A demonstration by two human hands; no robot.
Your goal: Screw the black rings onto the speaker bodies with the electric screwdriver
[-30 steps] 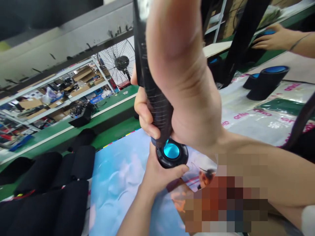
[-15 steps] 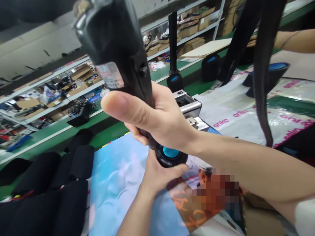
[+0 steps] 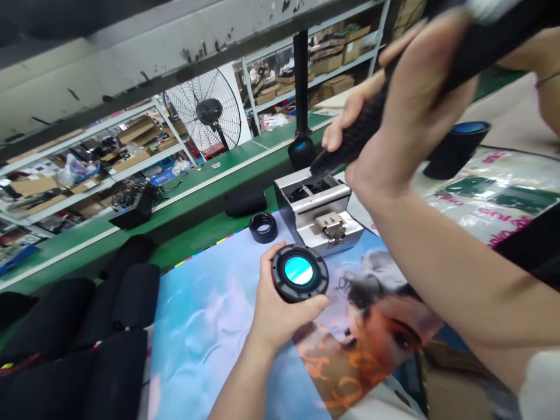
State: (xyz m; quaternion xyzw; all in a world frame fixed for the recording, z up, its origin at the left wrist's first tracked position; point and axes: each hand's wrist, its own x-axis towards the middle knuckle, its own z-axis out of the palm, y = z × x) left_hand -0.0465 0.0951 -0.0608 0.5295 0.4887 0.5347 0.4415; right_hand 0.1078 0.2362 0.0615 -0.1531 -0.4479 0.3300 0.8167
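Note:
My left hand (image 3: 275,309) grips a round black part with a glowing blue centre (image 3: 300,272), held upright just above the printed poster (image 3: 205,326). My right hand (image 3: 402,111) is closed around a black electric screwdriver (image 3: 371,119), raised at the upper right and tilted, its tip pointing down towards a metal fixture (image 3: 321,213). The tool is well apart from the round part.
A black ring (image 3: 263,227) lies beside the metal fixture. Black cylindrical sleeves (image 3: 109,326) pile at the lower left. A black cylinder with a blue top (image 3: 457,149) stands at the right. A fan (image 3: 203,116) and shelves of boxes stand behind the green conveyor (image 3: 184,204). Another person's arm (image 3: 549,87) is at the far right.
My right hand has lifted the screwdriver off the round part and swung it up to the right. The metal fixture and black ring are now uncovered. My left hand keeps its hold.

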